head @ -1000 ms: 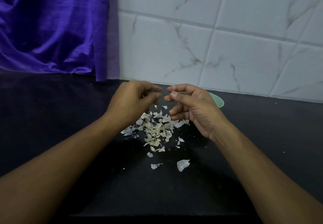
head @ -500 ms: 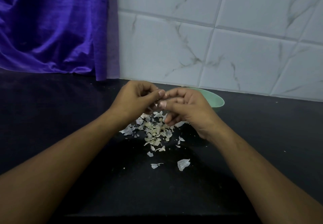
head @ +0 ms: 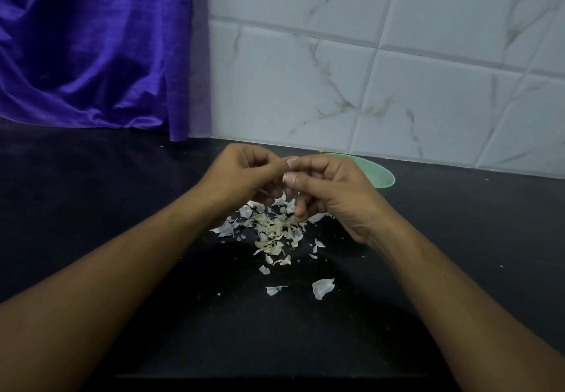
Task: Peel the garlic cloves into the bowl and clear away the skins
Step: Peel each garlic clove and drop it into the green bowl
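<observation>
Left hand (head: 241, 174): hovered above the heap, fingers curled inward, thumb tip pressed toward the forefinger, knuckles up; met the other hand's fingertips; could not tell whether anything sat in the pinch.
Right hand (head: 330, 193): tilted in from the right, fingers bent and bunched, thumb and forefinger tips closed against the left hand's; lower fingers hung curled just over the skins; grip contents hidden, could not tell.
Garlic clove: hidden inside the meeting fingertips, if there at all; not made out.
Skins (head: 275, 229): lay as a loose heap of papery flakes directly under both hands, whitish and thin at the edges, yellower and more crumpled in the middle.
Stray flakes: sat apart on the near side of the heap; one broad, ribbed, shell-shaped flake (head: 322, 288), with a smaller torn scrap (head: 275, 290) to its left.
Bowl (head: 383, 179): round, smooth, mint green, stood behind the right hand near the wall; mostly covered by that hand, inside not visible.
Counter (head: 91, 208): dark, matte, flat, dotted with pale crumbs.
Wall (head: 336, 85): glossy white tiles with grey marble veining.
Cloth (head: 91, 49): hung at the left in soft folds, purple with a satin sheen, hem touching the counter.
</observation>
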